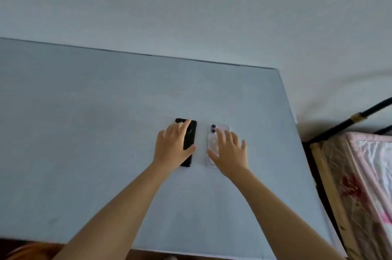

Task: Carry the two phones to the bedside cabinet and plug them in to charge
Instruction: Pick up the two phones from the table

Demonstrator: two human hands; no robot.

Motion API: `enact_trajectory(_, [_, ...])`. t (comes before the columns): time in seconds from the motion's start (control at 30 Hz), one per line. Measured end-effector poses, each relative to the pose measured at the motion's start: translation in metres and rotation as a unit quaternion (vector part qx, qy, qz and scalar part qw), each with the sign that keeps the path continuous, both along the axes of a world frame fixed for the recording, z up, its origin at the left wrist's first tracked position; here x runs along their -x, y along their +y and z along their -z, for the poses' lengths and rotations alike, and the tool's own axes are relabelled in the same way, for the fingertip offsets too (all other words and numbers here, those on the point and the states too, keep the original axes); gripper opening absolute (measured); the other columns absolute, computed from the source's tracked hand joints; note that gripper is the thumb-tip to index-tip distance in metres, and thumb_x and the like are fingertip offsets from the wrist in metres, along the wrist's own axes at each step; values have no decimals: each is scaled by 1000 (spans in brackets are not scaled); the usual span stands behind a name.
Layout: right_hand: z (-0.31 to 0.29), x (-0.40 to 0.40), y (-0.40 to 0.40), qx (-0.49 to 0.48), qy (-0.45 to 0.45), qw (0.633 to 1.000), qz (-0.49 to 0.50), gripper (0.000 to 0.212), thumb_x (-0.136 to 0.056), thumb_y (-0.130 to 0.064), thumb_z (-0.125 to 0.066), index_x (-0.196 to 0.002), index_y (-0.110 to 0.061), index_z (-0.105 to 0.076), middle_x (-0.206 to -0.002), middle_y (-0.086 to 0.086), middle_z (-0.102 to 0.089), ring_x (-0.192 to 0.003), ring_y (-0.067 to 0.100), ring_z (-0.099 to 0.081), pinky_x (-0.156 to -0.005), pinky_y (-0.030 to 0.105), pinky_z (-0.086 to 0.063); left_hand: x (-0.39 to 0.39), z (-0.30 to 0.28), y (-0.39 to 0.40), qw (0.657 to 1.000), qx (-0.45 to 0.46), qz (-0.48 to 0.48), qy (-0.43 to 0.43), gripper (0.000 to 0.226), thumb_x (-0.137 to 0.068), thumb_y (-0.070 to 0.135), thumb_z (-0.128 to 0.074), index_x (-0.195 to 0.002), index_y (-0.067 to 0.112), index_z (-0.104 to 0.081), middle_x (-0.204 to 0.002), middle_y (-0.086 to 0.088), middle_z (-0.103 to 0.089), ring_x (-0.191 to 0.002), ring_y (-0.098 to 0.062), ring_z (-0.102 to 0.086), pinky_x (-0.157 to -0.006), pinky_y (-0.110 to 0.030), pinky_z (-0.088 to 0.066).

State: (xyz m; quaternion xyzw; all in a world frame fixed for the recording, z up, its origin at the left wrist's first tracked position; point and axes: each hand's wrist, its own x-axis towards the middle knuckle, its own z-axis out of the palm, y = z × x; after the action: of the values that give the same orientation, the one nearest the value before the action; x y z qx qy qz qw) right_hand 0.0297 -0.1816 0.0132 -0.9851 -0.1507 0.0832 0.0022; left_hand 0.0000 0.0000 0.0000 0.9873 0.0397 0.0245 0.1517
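With both arms stretched forward over the pale blue counter (84,132), each hand lies on one phone. Left hand (172,149): fingers spread and loosely extended, palm down on the black phone (189,143); forefinger reaches toward the phone's far end, thumb lies across its right edge near the middle. Not closed round it; the phone lies flat on the counter, partly covered by the palm and fingers.

Right hand (230,153): likewise open, fingers fanned, palm down. Forefinger and thumb rest on the pale lilac phone (214,145), the remaining fingers extend past its right edge over the counter surface. The lilac phone lies face down, its two camera lenses visible at the far left corner, in what looks like a clear case. Not lifted; whether the fingertips press or only touch, I cannot tell.

Phones: side by side, roughly parallel, long axes pointing away from the person, a narrow strip of counter between them. Both sit right of the counter's centre, well in from the edges.

Surroundings: a plain pale wall (191,5) behind the counter. To the right, past the counter's edge, a dark metal bar (347,121) runs diagonally, with a wooden frame (326,174) and a pink floral covering (373,174) below it. An orange-brown shape (27,252) shows at the bottom left corner, too blurred to identify.
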Motion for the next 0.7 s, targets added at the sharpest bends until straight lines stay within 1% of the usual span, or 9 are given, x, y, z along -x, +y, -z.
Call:
enact_trajectory(0.07, [12, -1, 4, 14, 23, 1000, 15, 76, -91, -58, -35, -148, -20, -3, -155, 9, -17, -142, 26, -18, -112, 54, -21, -3, 11, -3, 1000, 7, -5, 21, 80, -84, 58, -49, -150, 29, -13, -148, 1, -39, -140, -20, -30, -105, -40, -31])
enact_trajectory(0.13, [24, -1, 5, 1, 31, 999, 31, 77, -90, -58, -37, -148, -21, -3, -156, 10, -12, -142, 27, -16, -112, 55, -21, -1, 24, -6, 999, 1, -20, 38, 82, -82, 62, -49, -150, 33, -13, -155, -1, -31, -144, -23, -24, -108, -43, -28])
enact_trajectory(0.27, [32, -2, 12, -44, 35, 996, 72, 85, -85, -62, -44, -148, -21, -4, -157, 14, -5, -143, 31, -12, -113, 49, -23, -4, 36, -13, 995, 24, -55, 75, 80, -78, 66, -54, -147, 40, -21, -162, -9, -2, -147, -27, -14, -111, -45, -25])
enact_trajectory(0.4, [34, -3, 19, -99, 74, 980, 158, 102, -79, -72, -45, -149, -16, 4, -156, 22, 5, -145, 33, -2, -117, 42, -16, -10, 32, -23, 988, 52, -113, 90, 75, -79, 59, -59, -145, 42, -26, -159, -20, -6, -147, -33, -13, -111, -48, -26])
enact_trajectory(0.5, [33, -5, 21, -102, 83, 976, 174, 106, -76, -74, -45, -149, -16, 5, -156, 23, 7, -145, 32, 0, -117, 42, -15, -13, 29, -24, 984, 60, -131, 107, 75, -80, 57, -59, -146, 43, -24, -159, -23, -5, -147, -34, -10, -110, -47, -29])
enact_trajectory(0.57, [32, -7, 22, -127, 97, 970, 183, 104, -76, -71, -51, -149, -18, 2, -156, 21, 7, -145, 32, 1, -116, 42, -20, -14, 28, -24, 982, 58, -135, 117, 75, -81, 58, -59, -146, 44, -22, -158, -25, -6, -147, -35, -10, -106, -47, -35])
enact_trajectory(0.6, [32, -8, 22, -147, 106, 965, 190, 102, -77, -66, -55, -149, -20, 0, -156, 20, 7, -145, 32, 1, -114, 43, -27, -14, 27, -25, 982, 52, -134, 120, 75, -82, 57, -59, -146, 44, -22, -158, -25, -8, -147, -35, -12, -102, -45, -39])
enact_trajectory(0.67, [31, -11, 25, -176, 113, 957, 204, 97, -78, -55, -63, -149, -21, -5, -156, 19, 6, -144, 32, -2, -101, 43, -43, -14, 26, -26, 983, 43, -136, 119, 72, -84, 54, -59, -146, 43, -24, -156, -24, -13, -146, -34, -17, -93, -40, -46])
enact_trajectory(0.7, [30, -11, 26, -179, 112, 955, 207, 95, -79, -50, -65, -148, -21, -7, -155, 20, 4, -142, 33, -5, -95, 42, -47, -15, 25, -27, 982, 43, -138, 119, 71, -84, 51, -60, -145, 42, -26, -156, -24, -16, -144, -34, -20, -90, -39, -47])
